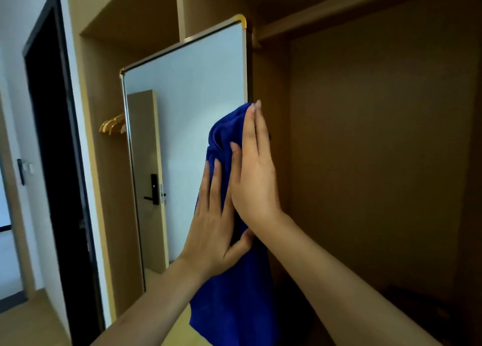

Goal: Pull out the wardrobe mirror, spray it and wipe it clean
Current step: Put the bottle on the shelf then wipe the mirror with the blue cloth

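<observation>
Hands flat: left hand [214,215] & right hand [254,173] press blue cloth [229,293] on mirror [187,89], fingers straight.

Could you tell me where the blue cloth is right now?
The blue cloth is centre frame, pressed against the mirror's right edge by both flat hands, its lower part hanging down.

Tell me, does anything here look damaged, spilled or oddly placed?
Nothing stands out. The mirror is pulled out of the wardrobe and looks uncracked. Both hands, left hand and right hand, press a blue cloth flat against its right edge. No spill shows.
</observation>
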Demonstrator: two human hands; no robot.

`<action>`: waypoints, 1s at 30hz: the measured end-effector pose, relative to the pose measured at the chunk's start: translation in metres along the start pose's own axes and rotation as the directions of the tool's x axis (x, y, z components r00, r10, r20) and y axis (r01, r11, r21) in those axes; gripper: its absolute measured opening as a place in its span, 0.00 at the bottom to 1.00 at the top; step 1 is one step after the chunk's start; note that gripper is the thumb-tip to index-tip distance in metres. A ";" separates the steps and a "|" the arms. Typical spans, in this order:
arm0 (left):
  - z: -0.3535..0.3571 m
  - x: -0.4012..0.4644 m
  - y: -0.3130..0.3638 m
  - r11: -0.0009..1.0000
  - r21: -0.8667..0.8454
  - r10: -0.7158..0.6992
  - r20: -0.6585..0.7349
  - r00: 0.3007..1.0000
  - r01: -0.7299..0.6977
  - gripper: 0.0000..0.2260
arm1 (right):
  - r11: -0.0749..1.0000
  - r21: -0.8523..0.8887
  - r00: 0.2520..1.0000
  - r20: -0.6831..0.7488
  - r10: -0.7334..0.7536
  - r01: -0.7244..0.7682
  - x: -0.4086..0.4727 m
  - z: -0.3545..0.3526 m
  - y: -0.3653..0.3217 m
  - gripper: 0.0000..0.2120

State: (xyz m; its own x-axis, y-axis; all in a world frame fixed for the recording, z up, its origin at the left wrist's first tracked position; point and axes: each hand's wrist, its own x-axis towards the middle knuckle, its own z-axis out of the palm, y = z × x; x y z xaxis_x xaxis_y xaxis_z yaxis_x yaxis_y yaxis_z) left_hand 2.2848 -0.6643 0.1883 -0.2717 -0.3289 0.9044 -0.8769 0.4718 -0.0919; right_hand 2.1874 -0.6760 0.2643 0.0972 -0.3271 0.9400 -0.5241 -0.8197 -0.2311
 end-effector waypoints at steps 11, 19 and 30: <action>0.003 -0.014 -0.002 1.000 0.004 -0.010 0.024 1.000 0.010 0.33 | 0.990 -0.082 0.993 -0.026 -0.118 0.115 -0.008 0.008 0.007 0.35; -0.010 0.027 -0.015 1.000 0.001 -0.009 -0.032 0.999 0.009 0.35 | 0.994 -0.009 0.994 -0.021 -0.106 0.106 0.038 -0.006 -0.005 0.29; -0.011 0.052 -0.024 0.999 0.051 0.022 -0.112 0.993 -0.016 0.34 | 0.984 0.091 0.984 -0.101 -0.144 0.153 0.066 -0.007 -0.005 0.30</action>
State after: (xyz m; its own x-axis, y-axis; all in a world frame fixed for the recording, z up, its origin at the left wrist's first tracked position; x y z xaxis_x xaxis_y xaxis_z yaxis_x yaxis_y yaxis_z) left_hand 2.2957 -0.6839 0.2421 -0.2446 -0.2244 0.9433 -0.8915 0.4347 -0.1278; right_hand 2.1903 -0.6907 0.3293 0.0856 -0.1564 0.9840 -0.4235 -0.8997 -0.1062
